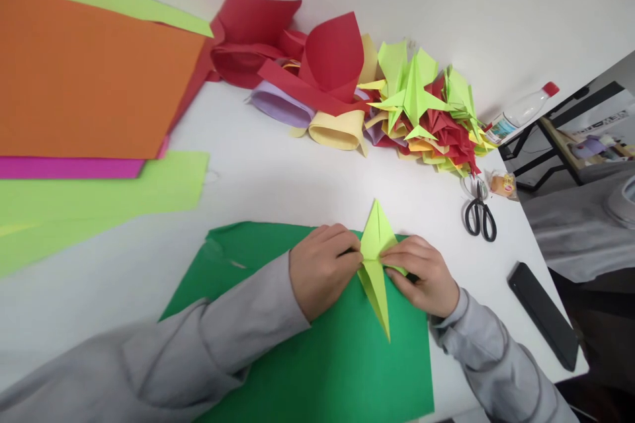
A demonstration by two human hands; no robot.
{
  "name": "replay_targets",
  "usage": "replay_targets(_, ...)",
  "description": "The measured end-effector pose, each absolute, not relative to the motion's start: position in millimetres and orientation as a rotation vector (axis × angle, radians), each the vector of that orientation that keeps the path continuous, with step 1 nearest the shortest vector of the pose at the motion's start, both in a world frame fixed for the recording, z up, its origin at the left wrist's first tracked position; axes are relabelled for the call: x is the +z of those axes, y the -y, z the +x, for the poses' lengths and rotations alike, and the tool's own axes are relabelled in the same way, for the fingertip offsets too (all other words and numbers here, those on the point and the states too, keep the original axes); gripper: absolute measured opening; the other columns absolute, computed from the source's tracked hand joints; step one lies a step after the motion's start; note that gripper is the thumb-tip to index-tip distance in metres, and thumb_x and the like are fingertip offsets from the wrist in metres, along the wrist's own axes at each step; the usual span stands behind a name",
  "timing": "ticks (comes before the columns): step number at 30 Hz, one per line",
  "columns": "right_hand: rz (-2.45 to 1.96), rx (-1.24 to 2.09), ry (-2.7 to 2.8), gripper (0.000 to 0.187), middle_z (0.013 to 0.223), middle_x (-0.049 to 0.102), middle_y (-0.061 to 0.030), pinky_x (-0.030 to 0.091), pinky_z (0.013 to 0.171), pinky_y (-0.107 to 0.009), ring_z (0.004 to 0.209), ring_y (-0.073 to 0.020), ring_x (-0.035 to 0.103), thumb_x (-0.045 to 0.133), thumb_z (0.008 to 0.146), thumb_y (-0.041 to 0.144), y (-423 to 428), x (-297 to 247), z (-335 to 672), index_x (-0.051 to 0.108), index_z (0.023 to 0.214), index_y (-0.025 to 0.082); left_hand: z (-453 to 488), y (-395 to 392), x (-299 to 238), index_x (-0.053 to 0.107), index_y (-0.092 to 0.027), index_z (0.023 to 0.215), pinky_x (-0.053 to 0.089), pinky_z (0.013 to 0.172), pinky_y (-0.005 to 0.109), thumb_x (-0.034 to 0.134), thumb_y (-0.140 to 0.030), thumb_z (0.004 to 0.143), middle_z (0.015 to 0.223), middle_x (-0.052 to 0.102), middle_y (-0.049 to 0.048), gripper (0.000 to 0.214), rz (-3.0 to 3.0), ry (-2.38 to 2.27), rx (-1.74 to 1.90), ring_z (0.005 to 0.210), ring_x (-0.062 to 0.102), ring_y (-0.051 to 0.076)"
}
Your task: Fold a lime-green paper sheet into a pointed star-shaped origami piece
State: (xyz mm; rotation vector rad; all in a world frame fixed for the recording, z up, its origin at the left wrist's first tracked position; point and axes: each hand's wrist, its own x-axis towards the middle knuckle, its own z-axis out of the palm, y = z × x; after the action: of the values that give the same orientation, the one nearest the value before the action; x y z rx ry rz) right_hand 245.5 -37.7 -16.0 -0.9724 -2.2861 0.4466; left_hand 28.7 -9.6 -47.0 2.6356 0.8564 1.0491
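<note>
A folded lime-green paper piece [378, 294] is held over a dark green sheet [317, 370] on the white table. One point of the fold reaches away from me and a longer point comes toward me. My left hand [325, 268] is closed on its left side at the middle. At the right side, the thumb and fingers of my right hand [421, 271] pinch the paper near the centre crease. My fingers hide parts of both side edges.
Orange paper sheets [94, 73] and lime sheets [163, 178] lie at left. Rolled red paper [332, 53] and a pile of folded paper shapes [417, 96] stand behind. Scissors [479, 215], a black phone-like object [543, 314] and a plastic bottle [520, 109] are at right.
</note>
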Motion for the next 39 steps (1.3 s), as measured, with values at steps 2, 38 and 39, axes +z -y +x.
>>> replay_targets(2,-0.983,0.449,2.293,0.024,0.091,0.071,-0.0061,0.051,0.076,-0.037,0.083,-0.0186,0.063,0.054,0.086,0.014,38,-17,246,0.063,0.106,0.022,28,8,-47,0.068,-0.018,0.075,0.043,0.066,0.033,0.045,-0.016,0.091,0.076,0.062,0.0053,0.028,2.556,-0.9,1.018,0.075,0.052,0.018)
replay_targets(38,-1.046,0.546,2.332,0.045,0.115,0.066,-0.0082,0.046,0.089,-0.041,0.097,-0.0209,0.057,0.053,0.086,0.015,35,-16,247,0.049,0.131,0.022,30,37,-31,0.065,-0.011,0.087,0.039,0.062,0.04,0.048,-0.02,0.088,0.083,0.062,0.0094,0.019,2.93,-0.932,0.804,0.079,0.054,0.025)
replay_targets(39,-1.049,0.548,2.336,0.046,0.116,0.066,-0.0082,0.046,0.089,-0.041,0.097,-0.0209,0.056,0.053,0.087,0.014,36,-17,247,0.049,0.132,0.022,30,39,-31,0.065,-0.01,0.091,0.04,0.063,0.04,0.049,-0.022,0.088,0.085,0.063,0.0102,0.021,2.915,-0.954,0.792,0.081,0.054,0.026)
